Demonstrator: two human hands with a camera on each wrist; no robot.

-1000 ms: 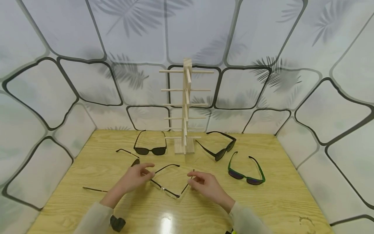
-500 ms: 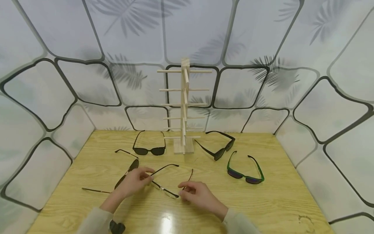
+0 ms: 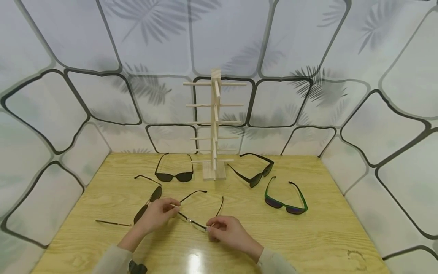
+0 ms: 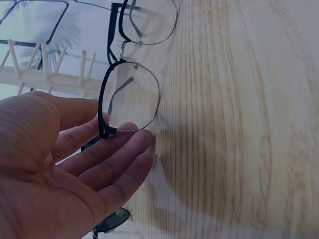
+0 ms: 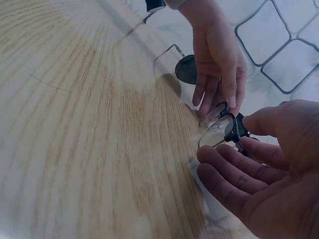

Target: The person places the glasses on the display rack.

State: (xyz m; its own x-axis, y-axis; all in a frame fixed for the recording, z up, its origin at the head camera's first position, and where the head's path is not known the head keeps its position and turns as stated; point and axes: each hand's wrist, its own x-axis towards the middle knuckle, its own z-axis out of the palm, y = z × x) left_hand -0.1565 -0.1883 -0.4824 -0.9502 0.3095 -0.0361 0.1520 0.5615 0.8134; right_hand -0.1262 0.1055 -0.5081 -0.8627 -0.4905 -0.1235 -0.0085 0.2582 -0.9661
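Note:
A pair of clear eyeglasses [image 3: 189, 220] with black upper rims and thin metal lower rims sits low over the table, its temples spread toward the rack. My left hand [image 3: 158, 214] pinches the left corner near the hinge. In the left wrist view, the thumb and fingers of that hand [image 4: 65, 149] meet at the rim's dark end piece. At the opposite corner, my right hand [image 3: 228, 230] pinches the glasses between thumb and forefinger; its other fingers [image 5: 227, 172] lie beside the lens in the right wrist view. Dark-lensed metal sunglasses [image 3: 156, 193] lie partly behind the left hand.
A wooden display rack [image 3: 215, 114] with several pegs stands at the table's back. Black sunglasses [image 3: 184, 177] lie to its left, another black pair [image 3: 256, 180] to its right. Green-framed sunglasses [image 3: 295, 210] lie farther right. Patterned walls [image 3: 164, 95] enclose the table [image 3: 308, 243].
My right hand has slid left and nearer along the right temple to the front corner of the eyeglasses. My left hand stays at the left corner.

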